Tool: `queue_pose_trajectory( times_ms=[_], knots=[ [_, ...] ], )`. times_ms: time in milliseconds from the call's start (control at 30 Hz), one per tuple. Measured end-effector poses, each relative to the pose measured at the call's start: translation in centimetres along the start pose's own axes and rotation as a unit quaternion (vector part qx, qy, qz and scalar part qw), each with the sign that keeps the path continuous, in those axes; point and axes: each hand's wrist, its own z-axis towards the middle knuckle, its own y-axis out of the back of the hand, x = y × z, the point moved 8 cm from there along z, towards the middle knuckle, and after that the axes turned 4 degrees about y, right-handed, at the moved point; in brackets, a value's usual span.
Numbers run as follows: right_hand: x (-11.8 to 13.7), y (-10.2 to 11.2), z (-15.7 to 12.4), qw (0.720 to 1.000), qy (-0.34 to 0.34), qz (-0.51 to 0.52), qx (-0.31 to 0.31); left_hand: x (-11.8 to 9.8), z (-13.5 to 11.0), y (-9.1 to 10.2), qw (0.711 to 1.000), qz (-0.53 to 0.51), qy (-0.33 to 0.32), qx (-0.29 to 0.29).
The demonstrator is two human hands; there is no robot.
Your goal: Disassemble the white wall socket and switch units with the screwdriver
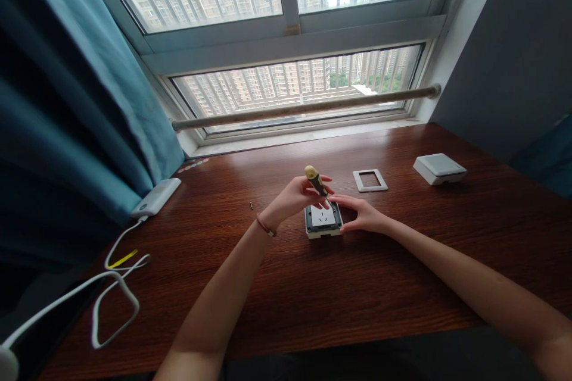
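My left hand (300,193) grips a screwdriver (316,180) with a yellow and black handle. The tool leans, its tip pointing down at the right side of a wall socket (322,217). White in the middle with a dark grey frame, the socket sits on a pale mounting box on the table. My right hand (363,214) steadies it from the right, fingers at its far corner and thumb at its near right side. Where exactly the screwdriver tip touches is too small to make out.
A white cover frame (370,180) lies behind my right hand. Further right sits a white switch box (440,168). One small screw (251,206) lies left of the socket. At the left are a white power bank (156,197), its cable (117,277) and a yellow strip (123,259).
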Motion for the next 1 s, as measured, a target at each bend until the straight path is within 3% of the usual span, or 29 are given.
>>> queue_pose_trajectory(
  times_ms=[100, 267, 333, 433, 533, 667, 767, 1000],
  knots=[
    [-0.1, 0.1, 0.0, 1.000, -0.007, 0.003, -0.004, 0.3, 0.0, 0.5, 0.998, 0.035, 0.004, -0.058],
    [-0.5, 0.0, -0.2, 1.000, -0.013, 0.007, 0.000, -1.0, -0.7, 3.4, 0.966, 0.072, -0.036, -0.244],
    [-0.5, 0.0, -0.3, 0.999, -0.013, 0.037, -0.006, -1.0, -1.1, 4.5, 0.961, 0.053, -0.026, -0.270],
    [-0.5, 0.8, -0.3, 0.993, -0.033, 0.097, -0.064, 0.2, -1.4, 5.5, 0.971, -0.024, 0.007, -0.239],
    [-0.7, 1.9, -0.3, 0.985, -0.079, 0.084, -0.129, 3.5, -2.0, 5.3, 0.965, -0.173, 0.070, -0.183],
    [-0.7, 1.9, 0.2, 0.984, -0.105, 0.075, -0.124, 8.6, -3.5, 4.4, 0.956, -0.208, 0.132, -0.162],
    [-0.9, 1.4, 0.3, 0.984, -0.120, 0.084, -0.105, 11.2, -4.5, 3.7, 0.950, -0.215, 0.143, -0.173],
    [-1.1, 0.2, 0.0, 0.980, -0.150, 0.104, -0.074, 12.0, -4.8, 2.1, 0.953, -0.217, 0.120, -0.174]
  ],
)
